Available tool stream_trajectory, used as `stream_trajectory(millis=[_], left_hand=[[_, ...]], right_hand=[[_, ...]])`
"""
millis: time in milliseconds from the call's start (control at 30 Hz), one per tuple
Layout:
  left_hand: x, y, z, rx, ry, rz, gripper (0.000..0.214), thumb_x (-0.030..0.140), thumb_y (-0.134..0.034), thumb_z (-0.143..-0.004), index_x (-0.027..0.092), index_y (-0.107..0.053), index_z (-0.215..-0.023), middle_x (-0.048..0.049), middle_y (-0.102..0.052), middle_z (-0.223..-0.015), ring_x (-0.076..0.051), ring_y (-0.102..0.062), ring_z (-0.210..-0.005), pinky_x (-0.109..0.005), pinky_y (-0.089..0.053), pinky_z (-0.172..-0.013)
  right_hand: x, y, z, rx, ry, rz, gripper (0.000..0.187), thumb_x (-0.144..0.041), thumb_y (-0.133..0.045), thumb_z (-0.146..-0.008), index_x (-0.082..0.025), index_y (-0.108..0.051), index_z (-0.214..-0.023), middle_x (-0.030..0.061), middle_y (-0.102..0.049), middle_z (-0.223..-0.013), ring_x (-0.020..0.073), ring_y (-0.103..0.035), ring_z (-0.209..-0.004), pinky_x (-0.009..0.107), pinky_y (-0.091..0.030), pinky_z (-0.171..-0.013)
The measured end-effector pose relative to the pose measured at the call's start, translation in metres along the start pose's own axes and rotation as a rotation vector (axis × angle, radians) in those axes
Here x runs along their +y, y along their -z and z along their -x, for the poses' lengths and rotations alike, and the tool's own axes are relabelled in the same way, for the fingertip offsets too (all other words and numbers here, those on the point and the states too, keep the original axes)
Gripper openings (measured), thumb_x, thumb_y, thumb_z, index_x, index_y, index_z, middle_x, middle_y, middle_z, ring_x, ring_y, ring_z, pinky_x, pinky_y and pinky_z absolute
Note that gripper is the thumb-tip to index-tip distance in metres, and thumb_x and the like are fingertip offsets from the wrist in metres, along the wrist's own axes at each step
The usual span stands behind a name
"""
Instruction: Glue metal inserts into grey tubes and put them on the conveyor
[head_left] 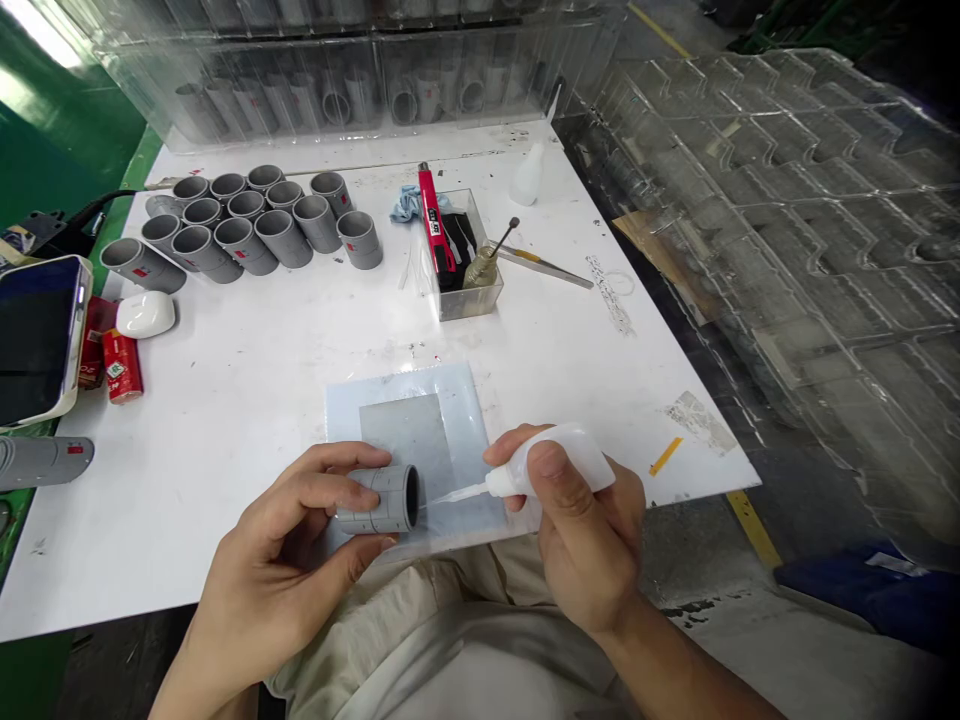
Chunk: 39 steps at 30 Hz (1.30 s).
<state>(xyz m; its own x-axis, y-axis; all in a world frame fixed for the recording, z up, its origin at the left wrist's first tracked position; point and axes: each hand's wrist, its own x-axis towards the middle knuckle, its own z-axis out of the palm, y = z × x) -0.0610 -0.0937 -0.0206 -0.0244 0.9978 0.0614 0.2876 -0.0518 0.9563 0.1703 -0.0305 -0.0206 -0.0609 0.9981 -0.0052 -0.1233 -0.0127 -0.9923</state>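
A short grey plastic tube lies sideways between the thumb and fingers of my left hand, its dark open end facing right. My right hand is closed around a white squeeze bottle. The bottle's long thin nozzle points left, its tip close to the rim of the tube's open end; whether it touches I cannot tell. Below both hands, near the table's front edge, is a light blue cloth or sheet with a grey square pad on it.
Several grey tubes stand at the back left. A clear box holds a red cutter and a small jar; tweezers lie beside it. Another white bottle stands behind. A phone is at left, clear trays at right.
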Motion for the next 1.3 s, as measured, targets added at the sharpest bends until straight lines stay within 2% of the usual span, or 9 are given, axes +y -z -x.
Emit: stream_trajectory(millis=[167,367,767,1000,1133,1300], left_hand=[[-0.0008,-0.0001,0.0013,-0.011,0.013,0.017,0.03,0.007,-0.077,-0.093,0.033,-0.07,-0.107,-0.0053,-0.07,-0.131,-0.025,-0.065,-0.129,-0.023,-0.06,-0.078],[-0.0007,0.0001,0.0001,-0.021,0.006,0.009,0.031,0.007,-0.077,-0.093,0.032,-0.069,-0.108,-0.0053,-0.07,-0.132,-0.024,-0.067,-0.127,-0.022,-0.058,-0.073],[-0.0014,0.0006,0.0022,-0.032,-0.001,0.013,0.031,0.006,-0.076,-0.093,0.032,-0.069,-0.109,-0.0048,-0.07,-0.133,-0.023,-0.066,-0.128,-0.021,-0.059,-0.078],[-0.0025,0.0011,0.001,-0.038,0.001,0.002,0.033,0.005,-0.075,-0.094,0.033,-0.069,-0.11,-0.0044,-0.071,-0.132,-0.022,-0.068,-0.126,-0.02,-0.059,-0.078],[-0.0023,0.0012,0.0008,-0.044,0.005,0.004,0.031,0.007,-0.075,-0.094,0.033,-0.069,-0.109,-0.0039,-0.071,-0.132,-0.022,-0.067,-0.126,-0.021,-0.06,-0.08],[-0.0018,0.0015,0.0015,-0.043,0.013,-0.011,0.03,0.009,-0.076,-0.094,0.034,-0.069,-0.108,-0.0027,-0.071,-0.131,-0.021,-0.068,-0.125,-0.021,-0.06,-0.081]], right_hand=[[0.0016,0.0,0.0001,-0.009,-0.005,0.007,0.035,-0.048,-0.065,-0.104,-0.022,-0.081,-0.087,0.0037,-0.073,-0.077,0.0166,-0.059,-0.061,0.032,-0.049,-0.056],[0.001,-0.003,0.0004,0.013,0.013,-0.023,0.031,-0.044,-0.066,-0.105,-0.024,-0.08,-0.086,0.0013,-0.073,-0.078,0.014,-0.058,-0.062,0.03,-0.047,-0.057],[0.0012,-0.0071,-0.0019,0.052,0.035,0.017,0.03,-0.045,-0.066,-0.106,-0.026,-0.082,-0.089,-0.0018,-0.072,-0.074,0.0121,-0.062,-0.066,0.024,-0.05,-0.061],[0.0002,-0.0083,-0.0023,0.078,0.033,0.014,0.03,-0.047,-0.068,-0.105,-0.027,-0.083,-0.089,-0.0017,-0.072,-0.075,0.0123,-0.062,-0.067,0.025,-0.052,-0.063],[-0.0013,-0.0079,-0.0025,0.089,0.031,0.005,0.029,-0.048,-0.068,-0.104,-0.028,-0.083,-0.088,-0.0003,-0.075,-0.082,0.0135,-0.063,-0.068,0.027,-0.052,-0.062],[-0.0019,-0.008,-0.0034,0.086,0.032,0.024,0.032,-0.051,-0.067,-0.104,-0.027,-0.083,-0.088,0.0007,-0.071,-0.073,0.0156,-0.063,-0.066,0.029,-0.053,-0.061]])
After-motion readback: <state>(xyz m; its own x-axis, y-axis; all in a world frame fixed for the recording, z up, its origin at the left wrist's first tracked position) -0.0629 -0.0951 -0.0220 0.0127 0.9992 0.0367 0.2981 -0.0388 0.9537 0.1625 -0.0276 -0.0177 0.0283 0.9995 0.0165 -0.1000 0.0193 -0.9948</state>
